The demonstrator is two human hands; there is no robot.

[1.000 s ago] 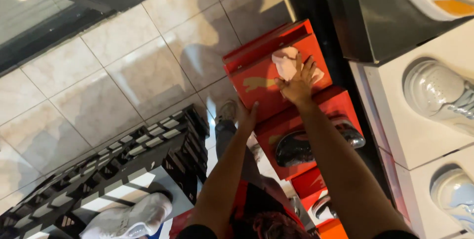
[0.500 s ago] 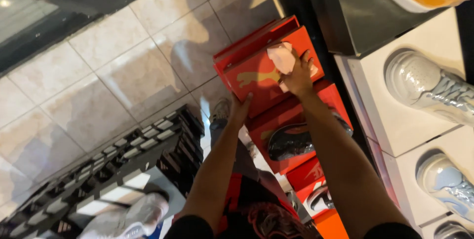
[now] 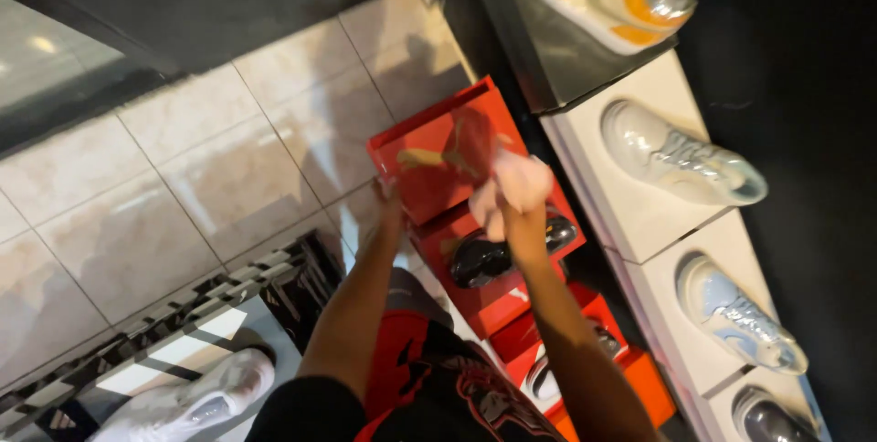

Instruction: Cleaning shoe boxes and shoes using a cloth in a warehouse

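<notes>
Two bare hands work over a red cardboard shoebox point(image 3: 498, 264) on the tiled floor. A second ago the right hand point(image 3: 516, 195) lay spread on the red cardboard lid point(image 3: 438, 154) above the box; now its grip is closed around a crumpled wad of pale tissue paper point(image 3: 521, 182), lifted just above the box's open end. The left hand point(image 3: 391, 197) stays at the lid's near edge, but whether it pinches it I cannot tell. A black shoe point(image 3: 493, 255) lies inside the box, now uncovered, so unpacking looks under way. Beside the box, white display blocks point(image 3: 630, 214) carry pale sneakers point(image 3: 671, 154).
</notes>
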